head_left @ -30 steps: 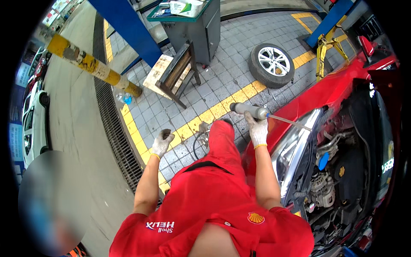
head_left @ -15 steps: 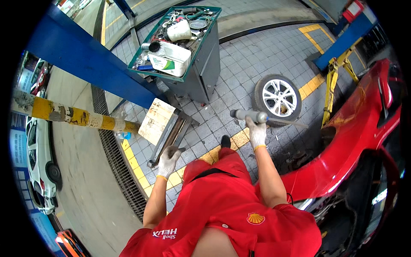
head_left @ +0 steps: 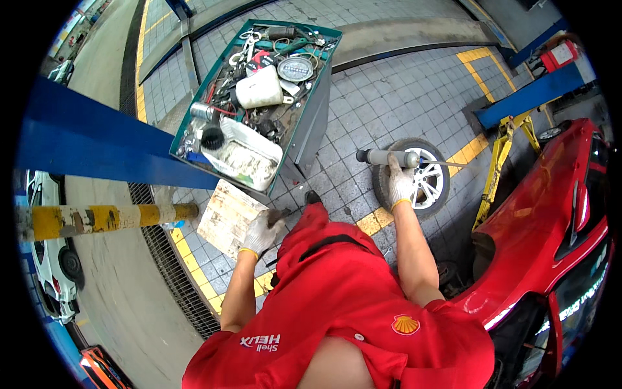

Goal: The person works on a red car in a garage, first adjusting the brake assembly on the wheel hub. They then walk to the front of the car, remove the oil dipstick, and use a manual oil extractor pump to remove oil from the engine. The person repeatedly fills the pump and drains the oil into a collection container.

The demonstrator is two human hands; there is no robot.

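My right hand point(head_left: 400, 185), in a pale work glove, grips a grey cylinder point(head_left: 382, 158) with a black end and a thin rod pointing right. It is raised, and in the picture it overlaps a silver-spoked wheel point(head_left: 424, 188) lying on the tiled floor. My left hand point(head_left: 260, 235), gloved too, is closed, with something small and dark at its fingertips that I cannot make out. It appears beside a worn wooden board point(head_left: 228, 217); whether it touches the board I cannot tell.
A green-rimmed tool cart point(head_left: 311, 97) stands ahead, loaded with tools, a white jug point(head_left: 259, 87) and a cut-open white container point(head_left: 243, 159). A blue post point(head_left: 103, 139) and a striped pole point(head_left: 123, 217) are at left. A red car point(head_left: 538, 246) and yellow lift arm point(head_left: 495, 172) flank the right.
The view has shifted closer to the tool cart. My right hand still grips the grey cylinder, now farther over the wheel. My left hand now overlaps the board's edge in view.
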